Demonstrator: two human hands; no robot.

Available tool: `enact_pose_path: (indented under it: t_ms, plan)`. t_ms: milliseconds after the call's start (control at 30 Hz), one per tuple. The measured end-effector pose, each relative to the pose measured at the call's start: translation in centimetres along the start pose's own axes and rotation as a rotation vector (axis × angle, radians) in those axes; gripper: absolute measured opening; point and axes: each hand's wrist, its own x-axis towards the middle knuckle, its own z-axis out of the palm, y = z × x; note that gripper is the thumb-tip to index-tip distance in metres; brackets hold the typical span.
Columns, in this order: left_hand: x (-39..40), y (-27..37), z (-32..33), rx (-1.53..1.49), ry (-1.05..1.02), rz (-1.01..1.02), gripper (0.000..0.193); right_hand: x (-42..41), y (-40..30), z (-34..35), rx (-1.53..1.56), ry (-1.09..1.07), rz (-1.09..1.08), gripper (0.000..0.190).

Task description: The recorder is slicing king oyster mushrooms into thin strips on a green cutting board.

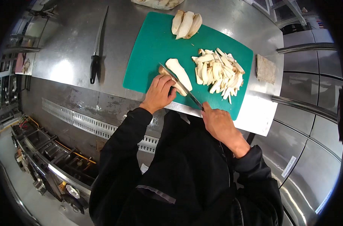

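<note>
On a green cutting board (151,48), my left hand (159,91) presses a pale mushroom piece (179,88) against the surface, near the board's front edge. My right hand (220,121) grips the handle of a kitchen knife (182,85), whose blade lies along that piece. Just beyond the blade rests a cut mushroom slab (179,73), its white face up. A heap of sliced mushroom strips (219,70) covers the right part of the board. Several larger mushroom pieces (186,25) lie side by side at the far edge. My fingers partly hide the held piece.
A long, narrow black-handled knife (94,66) lies left of the board on the steel table (67,36). A folded beige cloth (265,69) is at the right. Beyond the board sits a bag of pale pieces (160,3). Steel cabinets (298,93) with bar handles stand at the right.
</note>
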Motion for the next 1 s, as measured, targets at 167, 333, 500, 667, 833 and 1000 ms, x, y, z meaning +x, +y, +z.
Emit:
enact_pose_path:
  t_ms: [167, 333, 500, 667, 833, 1000]
  plan:
    - [0.3, 0.0, 0.1, -0.034, 0.021, 0.013, 0.032, -0.3, -0.7, -1.0, -0.030, -0.051, 0.009, 0.011]
    - [0.4, 0.0, 0.1, -0.063, 0.023, -0.006, 0.031, 1.0, -1.2, -1.5, 0.015, -0.148, 0.072, 0.022]
    - [0.1, -0.1, 0.1, -0.079, 0.019, -0.025, 0.031, 3.1, -1.3, -0.2, 0.075, -0.150, 0.040, 0.020]
    - [0.5, 0.1, 0.4, -0.051, 0.046, -0.022, 0.037, 3.9, -0.5, 5.1, 0.054, -0.088, 0.096, 0.017]
    - [1.0, 0.8, -0.8, 0.113, -0.096, 0.001, 0.056, 5.2, 0.5, 4.6, 0.131, -0.162, 0.187, 0.027]
    - [1.8, 0.6, -0.8, 0.079, -0.189, -0.032, 0.070, 4.1, 2.2, 4.6, 0.375, -0.011, 0.056, 0.037]
